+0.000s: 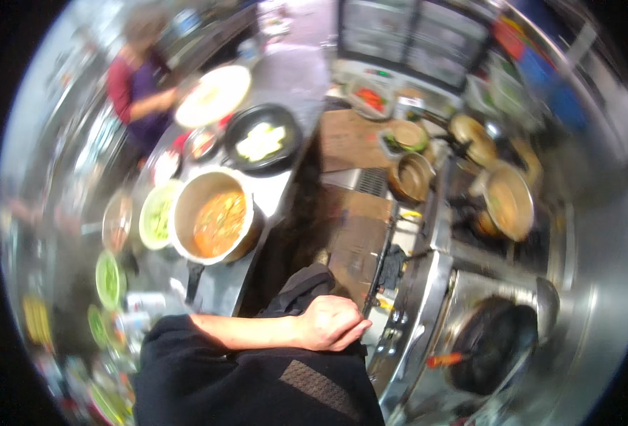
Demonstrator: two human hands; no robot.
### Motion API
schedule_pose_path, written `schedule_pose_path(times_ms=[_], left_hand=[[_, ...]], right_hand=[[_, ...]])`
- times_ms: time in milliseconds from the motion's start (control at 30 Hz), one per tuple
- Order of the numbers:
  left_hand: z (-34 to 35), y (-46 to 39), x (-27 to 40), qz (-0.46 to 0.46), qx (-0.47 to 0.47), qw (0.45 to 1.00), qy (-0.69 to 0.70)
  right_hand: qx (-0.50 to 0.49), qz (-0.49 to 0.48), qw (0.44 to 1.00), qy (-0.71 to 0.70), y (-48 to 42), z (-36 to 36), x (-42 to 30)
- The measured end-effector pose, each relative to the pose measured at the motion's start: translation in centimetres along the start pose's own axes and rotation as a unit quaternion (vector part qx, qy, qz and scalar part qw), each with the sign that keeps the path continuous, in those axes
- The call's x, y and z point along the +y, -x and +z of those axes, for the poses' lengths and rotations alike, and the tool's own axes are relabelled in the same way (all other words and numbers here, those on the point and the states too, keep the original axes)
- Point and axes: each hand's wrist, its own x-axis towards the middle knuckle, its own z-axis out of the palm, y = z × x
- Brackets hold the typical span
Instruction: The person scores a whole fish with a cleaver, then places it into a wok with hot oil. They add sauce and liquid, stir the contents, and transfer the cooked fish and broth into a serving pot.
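Observation:
My left hand [335, 323] is curled into a fist in front of my dark top, at the end of a bare forearm; no object shows in it. My right hand is out of view. Left of my forearm, on a steel counter [223, 290], stands a deep pot [212, 215] of orange-red stew with pieces in it, its dark handle towards me. Beyond it a black pan [263, 139] holds pale chunks of food. Beside the pot sits a pale green bowl [159, 215] of chopped greens.
A person [138, 90] stands across the counter near a large white plate [215, 96]. To my right, a steel stove bears a pot [508, 201] of pale orange food and a blackened wok [495, 346]. Cardboard [356, 234] covers the floor; a glass-door fridge [412, 40] stands beyond.

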Motion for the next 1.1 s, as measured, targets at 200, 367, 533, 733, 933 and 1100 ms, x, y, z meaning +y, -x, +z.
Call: schedule_pose_path(times_ms=[200, 367, 533, 733, 933, 1100], left_hand=[[-8.0, 4.7, -3.3, -0.17, 0.281, 0.91, -0.255], [-15.9, 16.3, -5.4, -0.468, 0.45, 0.602, -0.465], [-15.9, 24.6, -5.2, -0.683, 0.278, 0.537, -0.41], [-8.6, 23.4, -5.1, -0.752, 0.319, 0.508, -0.272], [-4.4, 20.8, -5.8, -0.787, 0.406, 0.436, -0.16], [-3.7, 19.1, -6.3, -0.801, 0.436, 0.38, -0.156]], right_hand=[[-0.262, -0.196, 0.945, 0.022, -11.5, 3.0, -25.4], [-0.525, -0.35, 0.773, 0.069, -17.3, 7.1, -40.9], [-0.507, -0.591, 0.6, 0.184, -16.5, 12.4, -56.2], [-0.446, -0.678, 0.444, 0.379, -14.2, 19.4, -63.1], [-0.302, -0.764, 0.297, 0.487, -14.8, 26.6, -65.5], [-0.485, -0.712, 0.339, 0.378, -14.3, 30.0, -65.7]])
